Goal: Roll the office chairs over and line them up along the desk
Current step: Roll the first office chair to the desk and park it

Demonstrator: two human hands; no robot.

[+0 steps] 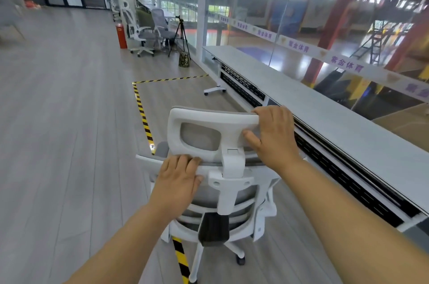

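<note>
A white office chair (228,174) with grey mesh stands right in front of me, seen from behind, on its castor base. My left hand (177,179) grips the top edge of the backrest. My right hand (272,135) grips the right end of the white headrest, fingers over the top and thumb behind. The long grey desk (325,107) runs along the glass wall just to the chair's right. Two more white office chairs (144,30) stand far off at the back, near a pillar.
Yellow-and-black floor tape (142,109) marks a rectangle beside the desk, and the chair straddles it. A red fire extinguisher (121,35), a black tripod (180,35) and a patterned bag (184,59) stand at the back. Wide wooden floor opens to the left.
</note>
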